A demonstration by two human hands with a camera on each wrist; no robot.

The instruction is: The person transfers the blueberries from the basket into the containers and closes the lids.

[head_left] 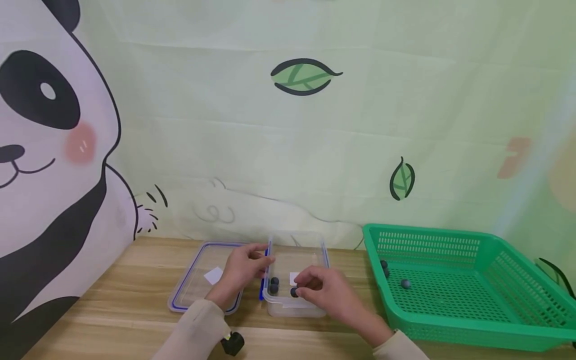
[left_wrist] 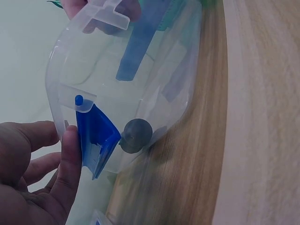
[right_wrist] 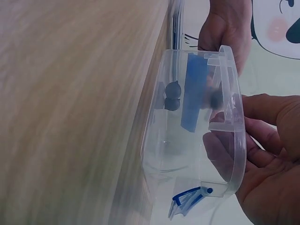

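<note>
A clear plastic food box with blue side latches stands on the wooden table. My left hand pinches its left rim, beside a latch that hangs down. Over the box's opening, my right hand pinches a dark blueberry between thumb and fingertips; in the right wrist view the held blueberry is blurred behind the clear wall. Two more blueberries lie together on the box floor at the left side. Left of the box lies its clear lid with a blue seal.
At the right stands a green plastic basket with slotted walls. Several blueberries lie at its left side. A white square label shows on the lid. A cloth printed with a panda and leaves hangs behind the table.
</note>
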